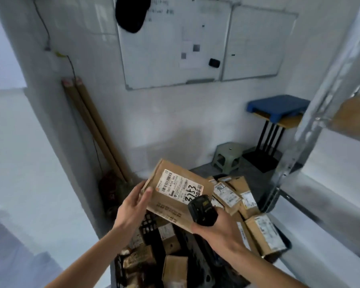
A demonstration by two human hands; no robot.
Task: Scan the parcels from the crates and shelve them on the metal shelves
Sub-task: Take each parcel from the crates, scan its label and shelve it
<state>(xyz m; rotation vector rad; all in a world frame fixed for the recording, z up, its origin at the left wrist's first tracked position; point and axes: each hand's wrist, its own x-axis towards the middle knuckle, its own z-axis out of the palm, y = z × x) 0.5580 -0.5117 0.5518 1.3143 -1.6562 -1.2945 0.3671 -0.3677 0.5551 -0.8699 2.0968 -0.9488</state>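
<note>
Scanning a parcel above the crates.
Left hand [133, 202] gripping box [175, 196]; right hand [218, 227] fingers wrapped around scanner [203, 210].

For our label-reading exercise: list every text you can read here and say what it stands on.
"3753", handwritten in marker on the label of the held box.
"507-N?05 094", printed on that label; one character is unclear.
Other crate parcel labels: too blurred.
Whiteboard writing: too faint.
</note>
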